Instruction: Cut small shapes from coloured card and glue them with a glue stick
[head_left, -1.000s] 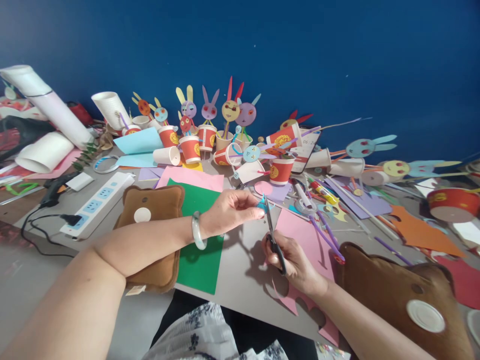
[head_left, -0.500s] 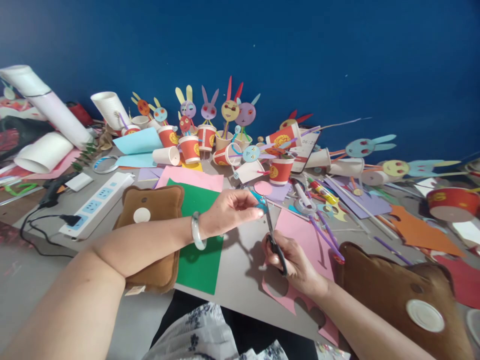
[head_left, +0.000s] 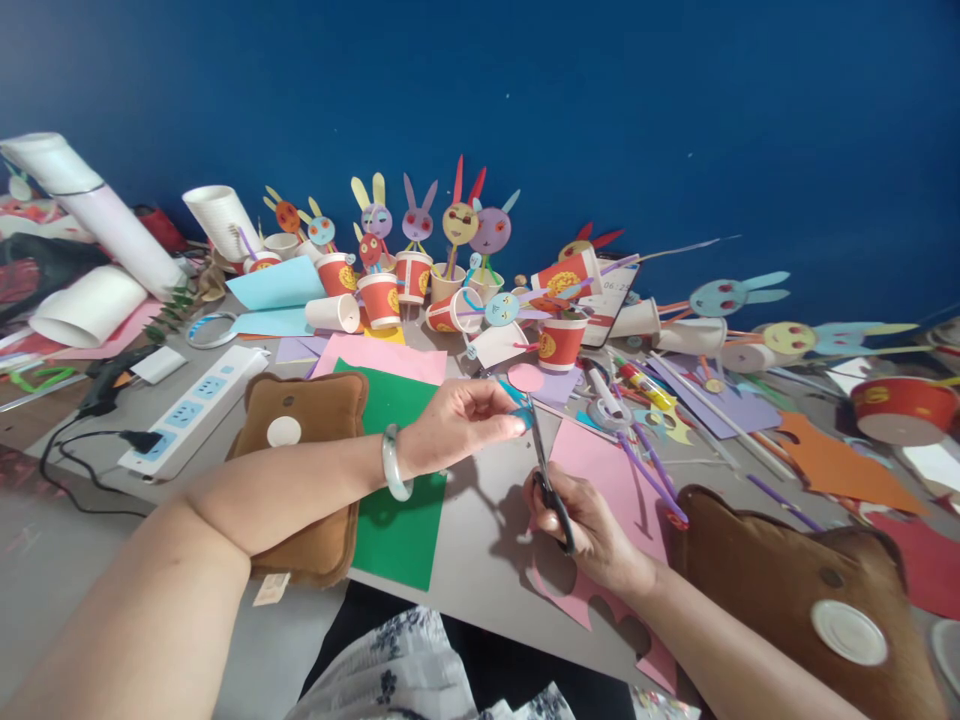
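Left hand (head_left: pixel 465 425) pinches blue paper (head_left: pixel 526 417), likely flimsy, best edge-held; right hand (head_left: pixel 592 522), at five o'clock, closed round scissors (head_left: pixel 543 467).

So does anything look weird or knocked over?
Yes: a white cup lies sideways beside an upright red cup, and the pink paper by the right hand has round bites missing, so it looks chewed.

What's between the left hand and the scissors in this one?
A small blue piece, held by the left hand beside the scissors, as the head view shows.
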